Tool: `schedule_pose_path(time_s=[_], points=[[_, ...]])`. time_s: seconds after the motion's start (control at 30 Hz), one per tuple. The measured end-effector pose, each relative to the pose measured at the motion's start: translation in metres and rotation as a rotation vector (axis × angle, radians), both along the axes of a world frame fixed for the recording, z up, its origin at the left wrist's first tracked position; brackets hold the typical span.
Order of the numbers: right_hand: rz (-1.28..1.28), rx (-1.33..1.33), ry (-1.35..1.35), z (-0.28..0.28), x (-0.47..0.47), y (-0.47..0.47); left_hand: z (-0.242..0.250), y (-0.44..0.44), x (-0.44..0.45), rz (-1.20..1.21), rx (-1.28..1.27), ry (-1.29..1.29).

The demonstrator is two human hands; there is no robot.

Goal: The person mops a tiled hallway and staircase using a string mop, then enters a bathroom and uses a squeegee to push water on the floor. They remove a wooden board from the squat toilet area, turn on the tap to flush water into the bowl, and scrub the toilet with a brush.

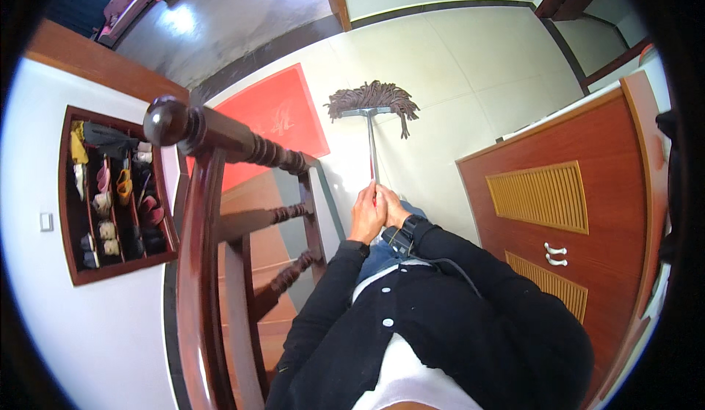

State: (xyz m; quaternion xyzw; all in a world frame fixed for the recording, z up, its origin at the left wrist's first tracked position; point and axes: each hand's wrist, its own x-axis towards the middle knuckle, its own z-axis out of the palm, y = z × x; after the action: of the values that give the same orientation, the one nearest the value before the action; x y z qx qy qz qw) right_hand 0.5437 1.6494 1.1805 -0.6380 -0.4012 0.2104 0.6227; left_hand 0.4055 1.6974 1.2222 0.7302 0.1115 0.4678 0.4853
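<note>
Both of my hands are wrapped around the handle of a string mop (372,154), close together in front of my body. My left hand (368,214) grips it from the left side, and my right hand (392,206) closes on it from the right. The metal handle runs away from me to a flat metal clamp (366,112). Brown mop strands (370,95) fan out from that clamp over the pale floor tiles (429,134). My fingers hide the part of the handle between them, and its upper end cannot be seen.
A dark wooden stair banister (199,278) with a round knob (165,121) rises close on my left. Beyond it lies a red mat (270,118) by a doorway. A recessed shoe rack (118,201) is in the left wall. On my right stands a wooden cabinet (611,134) with louvred panels.
</note>
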Motion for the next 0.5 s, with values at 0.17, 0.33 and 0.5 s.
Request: schedule_pose_path(time_s=[0.17, 0.33, 0.5], points=[[-0.014, 0.015, 0.790, 0.036, -0.005, 0.065, 0.017, 0.064, 0.010, 0.002, 0.002, 0.052], [0.050, -0.115, 0.945, 0.102, 0.004, 0.152, 0.065, 0.150, 0.029, -0.008, 0.072, 0.026], [0.110, -0.129, 1.031, 0.146, 0.017, 0.220, 0.113, 0.217, 0.035, -0.100, 0.029, 0.056]])
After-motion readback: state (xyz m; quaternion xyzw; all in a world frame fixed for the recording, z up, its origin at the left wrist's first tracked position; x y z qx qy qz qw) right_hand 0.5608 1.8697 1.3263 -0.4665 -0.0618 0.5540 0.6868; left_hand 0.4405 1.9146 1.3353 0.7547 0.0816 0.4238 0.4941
